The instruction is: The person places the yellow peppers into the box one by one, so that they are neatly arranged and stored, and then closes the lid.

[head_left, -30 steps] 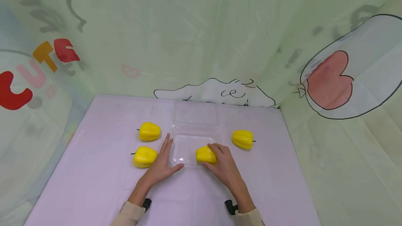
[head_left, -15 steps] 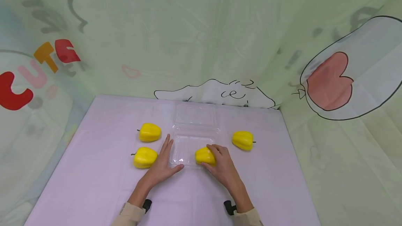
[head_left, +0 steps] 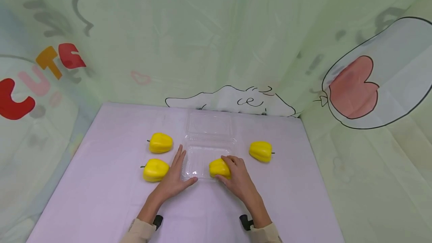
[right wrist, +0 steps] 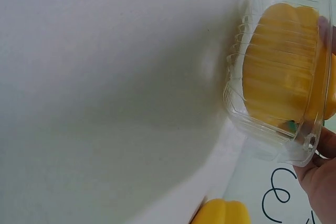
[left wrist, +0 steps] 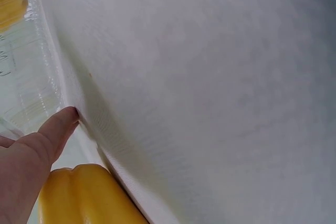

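Observation:
My right hand [head_left: 237, 178] holds a yellow bell pepper [head_left: 218, 168] at the right end of a clear plastic clamshell container [head_left: 195, 157]. In the right wrist view, that pepper [right wrist: 278, 61] shows through the ribbed container wall, low inside it. The lid [head_left: 209, 123] lies folded back, away from me. Along the container's left edge rests my left hand [head_left: 171, 179], its fingers straight and thumb spread at the near edge. A second yellow pepper [head_left: 155, 170] lies right beside the left hand, partly behind it.
Another yellow pepper [head_left: 160, 143] lies farther back on the left. One more pepper [head_left: 261, 151] sits right of the container, stem pointing right. A pale lilac cloth covers the table [head_left: 290, 198]. Printed curtains [head_left: 189, 48] close off the back and sides.
My right hand has shifted slightly left with the pepper inside the container. The left hand and the other peppers have stayed in place.

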The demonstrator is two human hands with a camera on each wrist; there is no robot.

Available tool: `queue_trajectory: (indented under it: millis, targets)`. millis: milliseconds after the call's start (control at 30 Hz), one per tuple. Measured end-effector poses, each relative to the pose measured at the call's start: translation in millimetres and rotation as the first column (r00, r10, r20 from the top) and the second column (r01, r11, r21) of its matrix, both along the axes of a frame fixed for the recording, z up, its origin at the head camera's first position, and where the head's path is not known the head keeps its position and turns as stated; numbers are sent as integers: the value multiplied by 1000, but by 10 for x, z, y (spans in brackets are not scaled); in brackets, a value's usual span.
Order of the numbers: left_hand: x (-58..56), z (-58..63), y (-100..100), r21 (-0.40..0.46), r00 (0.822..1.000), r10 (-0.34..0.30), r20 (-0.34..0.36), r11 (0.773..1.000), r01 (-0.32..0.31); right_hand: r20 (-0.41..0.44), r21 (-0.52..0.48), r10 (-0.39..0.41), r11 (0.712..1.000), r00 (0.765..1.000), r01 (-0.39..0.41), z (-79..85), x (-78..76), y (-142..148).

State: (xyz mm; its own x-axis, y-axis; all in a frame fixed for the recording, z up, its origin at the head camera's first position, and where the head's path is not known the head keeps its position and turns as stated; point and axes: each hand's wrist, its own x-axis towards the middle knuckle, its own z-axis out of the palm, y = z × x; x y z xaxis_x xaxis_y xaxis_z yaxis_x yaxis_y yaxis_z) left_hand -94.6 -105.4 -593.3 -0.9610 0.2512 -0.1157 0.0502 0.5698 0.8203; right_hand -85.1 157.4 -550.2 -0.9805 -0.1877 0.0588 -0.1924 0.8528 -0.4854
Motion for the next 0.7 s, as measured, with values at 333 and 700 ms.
queue_trajectory:
  millis: [333, 700]
  targets:
    - [4, 21, 0, 7, 1000, -2, 3, 1000, 2, 13, 12, 15, 1000, 1000, -16, 13, -38, 6]
    - [-1, 7, -7, 6, 1000, -3, 1, 1000, 3, 28, 21, 43, 999, 999, -43, 30, -81, 24]
